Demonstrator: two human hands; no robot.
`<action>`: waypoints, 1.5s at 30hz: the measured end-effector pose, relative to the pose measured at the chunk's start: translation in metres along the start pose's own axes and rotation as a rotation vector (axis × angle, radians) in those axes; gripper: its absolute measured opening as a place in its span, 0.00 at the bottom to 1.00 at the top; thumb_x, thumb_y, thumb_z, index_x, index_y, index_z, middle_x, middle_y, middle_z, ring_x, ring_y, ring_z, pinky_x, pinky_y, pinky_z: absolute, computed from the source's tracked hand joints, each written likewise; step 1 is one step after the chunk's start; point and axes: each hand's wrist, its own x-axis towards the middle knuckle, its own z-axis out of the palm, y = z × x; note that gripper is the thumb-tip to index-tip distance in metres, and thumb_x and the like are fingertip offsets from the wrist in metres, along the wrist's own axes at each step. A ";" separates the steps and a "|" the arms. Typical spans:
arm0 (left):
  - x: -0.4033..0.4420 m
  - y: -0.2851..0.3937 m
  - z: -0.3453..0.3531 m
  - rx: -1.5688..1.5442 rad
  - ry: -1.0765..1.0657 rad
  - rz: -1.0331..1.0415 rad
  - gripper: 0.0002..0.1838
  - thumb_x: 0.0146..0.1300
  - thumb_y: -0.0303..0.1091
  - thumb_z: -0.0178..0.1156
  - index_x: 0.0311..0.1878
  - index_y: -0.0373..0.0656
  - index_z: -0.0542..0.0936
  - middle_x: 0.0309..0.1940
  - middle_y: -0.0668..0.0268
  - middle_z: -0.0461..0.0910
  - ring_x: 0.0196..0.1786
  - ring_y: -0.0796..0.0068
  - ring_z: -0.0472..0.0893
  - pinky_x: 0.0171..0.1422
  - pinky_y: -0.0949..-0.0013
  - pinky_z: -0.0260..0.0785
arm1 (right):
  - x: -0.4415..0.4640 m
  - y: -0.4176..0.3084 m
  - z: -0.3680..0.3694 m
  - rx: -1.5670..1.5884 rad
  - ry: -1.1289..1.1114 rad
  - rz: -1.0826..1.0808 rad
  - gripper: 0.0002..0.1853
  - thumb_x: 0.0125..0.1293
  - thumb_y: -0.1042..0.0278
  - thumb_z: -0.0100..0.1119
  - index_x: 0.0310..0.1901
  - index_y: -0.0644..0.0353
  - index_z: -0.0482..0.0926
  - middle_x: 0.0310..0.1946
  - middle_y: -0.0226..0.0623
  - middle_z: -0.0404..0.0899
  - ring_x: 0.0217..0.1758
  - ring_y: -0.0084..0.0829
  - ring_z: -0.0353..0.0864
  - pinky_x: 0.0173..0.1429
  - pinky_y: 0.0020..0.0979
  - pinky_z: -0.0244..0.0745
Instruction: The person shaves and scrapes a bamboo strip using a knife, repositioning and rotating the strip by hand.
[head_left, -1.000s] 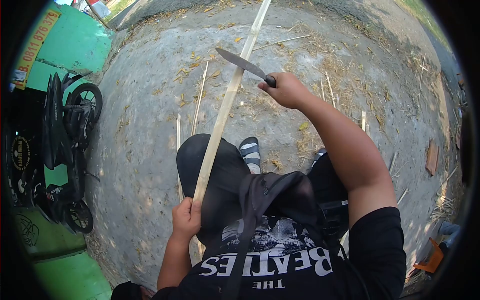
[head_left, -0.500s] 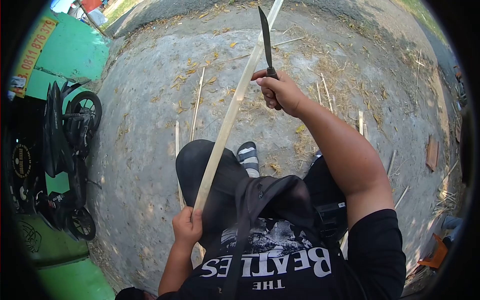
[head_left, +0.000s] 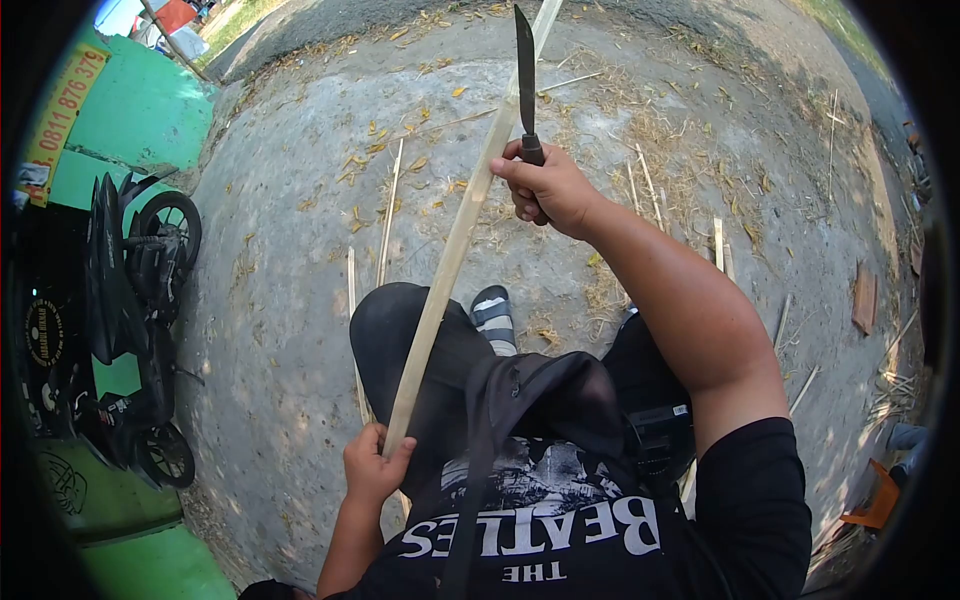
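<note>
A long pale bamboo strip (head_left: 446,262) slants from the lower left over the bent left knee to the top edge. Its lower end is in my left hand (head_left: 376,466), with the thumb pressed along it. My right hand (head_left: 548,186) is wrapped round the dark handle of a knife (head_left: 526,75), whose blade points up just right of the strip. The thumb and index finger of that hand also touch the strip's side near a node.
Thin bamboo strips (head_left: 392,210) lie on the grey ground (head_left: 280,300) among dry leaves. Motorbikes (head_left: 150,240) stand beside a green wall at the left. A brick-coloured piece (head_left: 864,298) and an orange object (head_left: 876,496) are at the right.
The knife has swung from lying across the strip to pointing upward beside it. My right hand has come down slightly, and its fingers now touch the strip. My left hand has shifted slightly down.
</note>
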 end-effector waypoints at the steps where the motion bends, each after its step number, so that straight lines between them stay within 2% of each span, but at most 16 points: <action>1: 0.001 0.000 -0.001 0.023 -0.019 0.010 0.23 0.65 0.48 0.75 0.33 0.39 0.76 0.19 0.63 0.78 0.22 0.72 0.79 0.28 0.67 0.69 | -0.002 -0.002 0.002 -0.003 -0.011 0.005 0.16 0.72 0.60 0.70 0.47 0.57 0.73 0.19 0.24 0.64 0.16 0.21 0.66 0.23 0.29 0.62; 2: 0.002 0.001 -0.002 0.046 -0.038 0.019 0.24 0.64 0.48 0.77 0.34 0.39 0.75 0.20 0.65 0.79 0.22 0.78 0.78 0.27 0.70 0.68 | -0.003 -0.004 0.004 -0.005 -0.022 0.009 0.15 0.72 0.60 0.70 0.47 0.56 0.73 0.19 0.24 0.64 0.16 0.21 0.66 0.23 0.29 0.62; 8: 0.008 0.011 0.003 -0.095 -0.009 -0.071 0.24 0.58 0.39 0.82 0.41 0.37 0.76 0.26 0.70 0.80 0.25 0.83 0.76 0.30 0.76 0.69 | -0.008 -0.007 0.010 0.052 -0.073 0.011 0.15 0.72 0.60 0.71 0.46 0.56 0.73 0.18 0.23 0.63 0.15 0.22 0.66 0.23 0.30 0.62; 11: 0.017 0.030 0.000 -0.003 0.033 0.014 0.26 0.58 0.39 0.83 0.47 0.35 0.77 0.33 0.66 0.79 0.32 0.83 0.78 0.34 0.77 0.71 | -0.009 -0.005 0.011 0.011 -0.133 0.004 0.19 0.70 0.56 0.73 0.48 0.58 0.74 0.19 0.24 0.65 0.18 0.21 0.67 0.23 0.27 0.61; 14: 0.033 0.048 0.006 -0.103 0.106 0.057 0.30 0.57 0.42 0.83 0.54 0.35 0.78 0.41 0.60 0.81 0.37 0.76 0.82 0.37 0.75 0.74 | -0.013 -0.009 0.018 -0.052 -0.157 0.026 0.13 0.73 0.60 0.71 0.43 0.57 0.76 0.17 0.23 0.63 0.16 0.22 0.65 0.24 0.29 0.61; 17: 0.059 0.061 0.018 -0.347 0.103 0.185 0.34 0.60 0.40 0.81 0.62 0.34 0.74 0.46 0.59 0.81 0.42 0.74 0.83 0.42 0.74 0.76 | -0.012 -0.006 0.018 0.019 -0.227 0.038 0.18 0.69 0.57 0.74 0.46 0.59 0.77 0.18 0.24 0.65 0.17 0.20 0.65 0.23 0.27 0.59; 18: 0.070 0.071 0.020 -0.521 0.016 0.183 0.35 0.66 0.37 0.76 0.69 0.37 0.68 0.48 0.62 0.78 0.46 0.74 0.82 0.50 0.71 0.77 | -0.013 -0.007 0.018 0.011 -0.238 0.036 0.18 0.69 0.56 0.74 0.46 0.59 0.77 0.18 0.24 0.66 0.17 0.20 0.65 0.23 0.27 0.59; 21: 0.100 0.082 0.022 -0.819 -0.269 -0.031 0.36 0.68 0.42 0.74 0.70 0.38 0.67 0.49 0.62 0.78 0.50 0.73 0.81 0.54 0.68 0.78 | -0.017 -0.009 0.019 -0.020 -0.261 0.029 0.18 0.70 0.56 0.74 0.47 0.60 0.78 0.18 0.25 0.67 0.17 0.20 0.65 0.23 0.27 0.59; 22: 0.109 0.090 0.018 -0.843 -0.386 -0.040 0.32 0.72 0.45 0.70 0.69 0.38 0.68 0.45 0.65 0.78 0.44 0.77 0.80 0.46 0.71 0.77 | -0.018 -0.010 0.018 -0.040 -0.264 0.027 0.19 0.70 0.55 0.73 0.47 0.61 0.78 0.18 0.25 0.68 0.17 0.20 0.65 0.23 0.28 0.59; 25: 0.130 0.084 0.005 -0.905 -0.727 -0.158 0.28 0.75 0.44 0.67 0.68 0.39 0.69 0.37 0.69 0.75 0.33 0.84 0.74 0.37 0.77 0.71 | -0.021 -0.015 0.017 -0.172 -0.230 -0.005 0.19 0.71 0.54 0.72 0.46 0.61 0.80 0.19 0.25 0.70 0.18 0.20 0.66 0.25 0.28 0.61; 26: 0.132 0.084 0.008 -0.952 -0.720 -0.161 0.23 0.77 0.44 0.65 0.65 0.40 0.72 0.31 0.73 0.70 0.26 0.87 0.64 0.29 0.79 0.60 | -0.021 -0.017 0.017 -0.228 -0.212 -0.021 0.18 0.71 0.53 0.72 0.46 0.62 0.80 0.19 0.25 0.71 0.19 0.20 0.67 0.26 0.28 0.62; 29: 0.137 0.077 0.011 -1.046 -0.735 -0.224 0.20 0.77 0.44 0.65 0.60 0.41 0.73 0.28 0.75 0.66 0.24 0.87 0.60 0.27 0.79 0.56 | -0.017 -0.017 0.012 -0.503 -0.136 -0.166 0.15 0.75 0.55 0.69 0.40 0.59 0.79 0.18 0.23 0.69 0.19 0.20 0.67 0.26 0.28 0.63; 32: 0.137 0.073 0.013 -1.097 -0.698 -0.251 0.13 0.78 0.40 0.64 0.56 0.44 0.75 0.25 0.79 0.66 0.23 0.89 0.62 0.26 0.79 0.53 | -0.015 -0.014 0.000 -0.920 -0.068 -0.301 0.16 0.74 0.54 0.69 0.39 0.60 0.80 0.19 0.28 0.72 0.20 0.25 0.70 0.28 0.33 0.67; 38: 0.138 0.071 0.013 -1.154 -0.719 -0.238 0.15 0.77 0.44 0.64 0.53 0.44 0.74 0.25 0.77 0.64 0.22 0.88 0.58 0.25 0.79 0.52 | -0.018 -0.020 0.005 -1.232 -0.057 -0.454 0.15 0.70 0.56 0.70 0.38 0.59 0.80 0.24 0.45 0.80 0.28 0.49 0.82 0.36 0.44 0.75; 41: 0.137 0.076 0.014 -1.123 -0.686 -0.244 0.15 0.77 0.42 0.65 0.53 0.45 0.74 0.25 0.77 0.65 0.23 0.88 0.59 0.25 0.79 0.53 | -0.017 -0.013 0.004 -1.276 -0.079 -0.583 0.13 0.69 0.56 0.70 0.38 0.57 0.80 0.25 0.44 0.83 0.33 0.54 0.84 0.37 0.48 0.77; 45: 0.138 0.091 0.021 -0.825 -0.467 -0.033 0.14 0.76 0.39 0.66 0.52 0.44 0.74 0.26 0.78 0.67 0.25 0.89 0.63 0.27 0.79 0.56 | -0.028 -0.023 0.017 -1.418 -0.109 -0.441 0.13 0.68 0.54 0.68 0.40 0.54 0.81 0.29 0.45 0.85 0.37 0.54 0.85 0.41 0.51 0.78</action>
